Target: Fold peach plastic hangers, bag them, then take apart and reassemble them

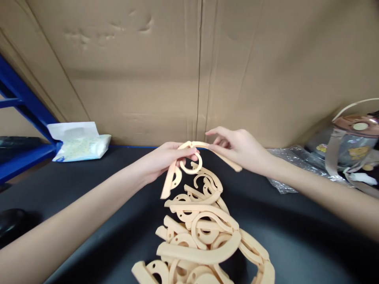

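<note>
A cream plastic folding hanger [169,180] with a curved hook is held up above the far end of a pile. My left hand [166,159] pinches it near the middle, by the hook. My right hand [229,148] is at the hanger's right arm, its thumb against the top edge and its index finger raised; whether the other fingers grip it is hard to see. Below lies a heap of similar cream hangers [201,252], overlapping on the black table [118,236], running toward the bottom of the view.
A white and blue tissue pack [83,146] lies at the back left beside a blue metal frame [26,106]. Clear plastic wrap [284,185] and a transparent bottle with a strap [352,146] are at the right. Cardboard [133,79] stands behind. A black rounded object [13,225] sits at the left.
</note>
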Tool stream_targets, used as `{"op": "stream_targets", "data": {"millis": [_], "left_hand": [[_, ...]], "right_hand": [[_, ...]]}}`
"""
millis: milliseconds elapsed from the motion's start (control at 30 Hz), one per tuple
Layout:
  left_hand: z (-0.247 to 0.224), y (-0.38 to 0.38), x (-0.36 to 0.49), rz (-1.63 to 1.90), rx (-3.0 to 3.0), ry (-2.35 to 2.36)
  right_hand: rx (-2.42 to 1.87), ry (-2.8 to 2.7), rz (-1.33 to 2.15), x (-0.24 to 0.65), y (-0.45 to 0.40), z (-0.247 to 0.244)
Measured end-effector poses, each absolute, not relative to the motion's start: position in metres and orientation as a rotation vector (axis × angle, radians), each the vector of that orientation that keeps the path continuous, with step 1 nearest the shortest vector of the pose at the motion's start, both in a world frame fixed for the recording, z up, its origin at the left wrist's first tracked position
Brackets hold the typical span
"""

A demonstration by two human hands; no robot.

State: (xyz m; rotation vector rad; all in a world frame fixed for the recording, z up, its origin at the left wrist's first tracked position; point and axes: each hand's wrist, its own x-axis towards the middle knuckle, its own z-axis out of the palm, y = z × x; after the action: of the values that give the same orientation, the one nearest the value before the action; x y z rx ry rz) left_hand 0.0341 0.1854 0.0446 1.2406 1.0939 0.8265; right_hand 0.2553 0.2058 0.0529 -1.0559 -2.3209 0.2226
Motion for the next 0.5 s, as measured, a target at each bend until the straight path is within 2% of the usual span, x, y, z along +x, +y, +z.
{"op": "stream_targets", "data": {"millis": [167, 333, 433, 500], "left_hand": [[0.051, 0.185, 0.048, 0.727, 1.37, 1.117], [0.054, 0.193, 0.054, 0.65, 1.399, 1.142], [0.05, 0.2, 0.059, 0.638, 1.457, 1.203], [0.047, 0.205, 0.061, 0.623, 1.503, 1.253]], "right_hand": [[-1.08, -2.677, -0.403, 0.234, 0.191, 0.06], [-1.206, -2.612, -0.852, 0.222, 0.179, 0.042], [-1.288, -2.573, -0.864, 0.217, 0.178, 0.027], [-1.392, -2.598, -0.664, 0.217, 0.181, 0.023]]}}
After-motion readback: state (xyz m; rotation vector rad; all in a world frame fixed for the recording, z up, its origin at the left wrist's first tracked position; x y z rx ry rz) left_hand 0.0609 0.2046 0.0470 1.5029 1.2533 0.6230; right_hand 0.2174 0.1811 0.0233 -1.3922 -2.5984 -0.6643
